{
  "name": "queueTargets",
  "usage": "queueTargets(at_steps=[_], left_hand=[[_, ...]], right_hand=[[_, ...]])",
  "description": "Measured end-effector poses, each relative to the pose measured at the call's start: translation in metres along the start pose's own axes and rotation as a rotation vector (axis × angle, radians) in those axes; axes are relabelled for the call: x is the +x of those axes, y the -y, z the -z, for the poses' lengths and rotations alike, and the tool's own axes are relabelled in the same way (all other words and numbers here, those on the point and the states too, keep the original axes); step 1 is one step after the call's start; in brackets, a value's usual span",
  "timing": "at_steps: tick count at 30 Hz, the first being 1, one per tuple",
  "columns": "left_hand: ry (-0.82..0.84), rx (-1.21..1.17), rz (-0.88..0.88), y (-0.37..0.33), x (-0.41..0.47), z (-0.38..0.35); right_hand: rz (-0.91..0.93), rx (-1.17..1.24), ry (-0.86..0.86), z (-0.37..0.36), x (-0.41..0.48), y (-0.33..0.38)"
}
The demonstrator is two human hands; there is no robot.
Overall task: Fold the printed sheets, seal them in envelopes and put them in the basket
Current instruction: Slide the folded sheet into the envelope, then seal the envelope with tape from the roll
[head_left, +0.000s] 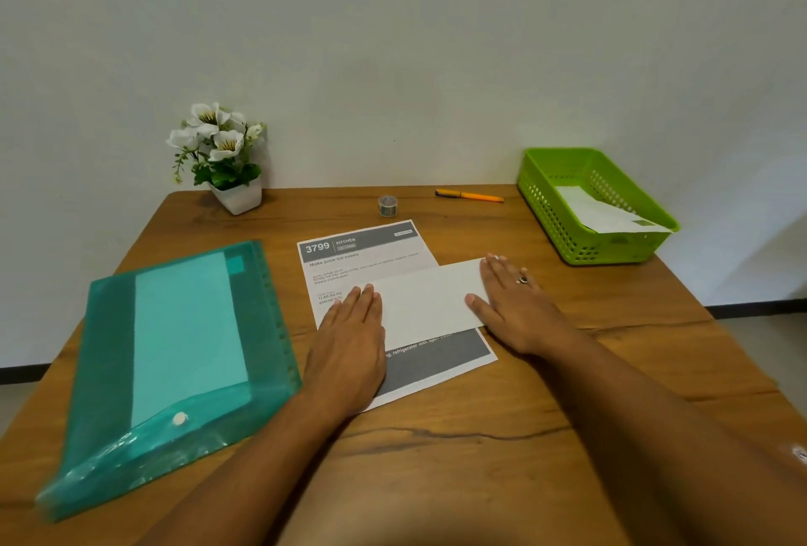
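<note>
While flat, right hand (512, 305) on envelope (425, 305)

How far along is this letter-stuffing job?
Done: one envelope lies in the green basket. In hand: the left hand and right hand press flat on a white piece, probably an envelope, atop a printed sheet not yet folded. Left: folding it, sealing, basketing; the teal folder holds more paper.

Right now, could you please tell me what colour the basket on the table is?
The basket is bright green, seen clearly in the head view.
</note>
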State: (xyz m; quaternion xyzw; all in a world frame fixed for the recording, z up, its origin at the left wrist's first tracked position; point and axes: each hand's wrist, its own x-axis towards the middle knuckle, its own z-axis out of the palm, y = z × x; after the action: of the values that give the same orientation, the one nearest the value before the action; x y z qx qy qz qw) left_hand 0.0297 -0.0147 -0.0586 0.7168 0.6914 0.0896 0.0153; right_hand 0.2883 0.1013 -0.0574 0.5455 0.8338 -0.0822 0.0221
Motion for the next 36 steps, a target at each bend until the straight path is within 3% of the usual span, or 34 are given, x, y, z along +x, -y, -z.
queueTargets(at_steps=[6, 12, 20, 27, 36], left_hand=[[-0.067, -0.069, -0.012, 0.002, 0.018, 0.017], [-0.130, -0.227, 0.091, 0.019, 0.119, 0.036], [-0.024, -0.007, 0.085, 0.038, 0.220, 0.036], [-0.042, 0.036, 0.066, 0.040, 0.221, 0.044], [-0.172, -0.026, -0.097, 0.039, 0.135, 0.080]], right_hand=[[-0.009, 0.007, -0.037, -0.006, 0.002, -0.008], [-0.013, 0.017, -0.098, -0.013, 0.003, -0.009], [-0.011, 0.045, -0.128, -0.015, 0.004, -0.010], [-0.008, 0.044, -0.129, -0.014, 0.004, -0.011], [-0.007, 0.036, -0.103, -0.009, 0.001, -0.008]])
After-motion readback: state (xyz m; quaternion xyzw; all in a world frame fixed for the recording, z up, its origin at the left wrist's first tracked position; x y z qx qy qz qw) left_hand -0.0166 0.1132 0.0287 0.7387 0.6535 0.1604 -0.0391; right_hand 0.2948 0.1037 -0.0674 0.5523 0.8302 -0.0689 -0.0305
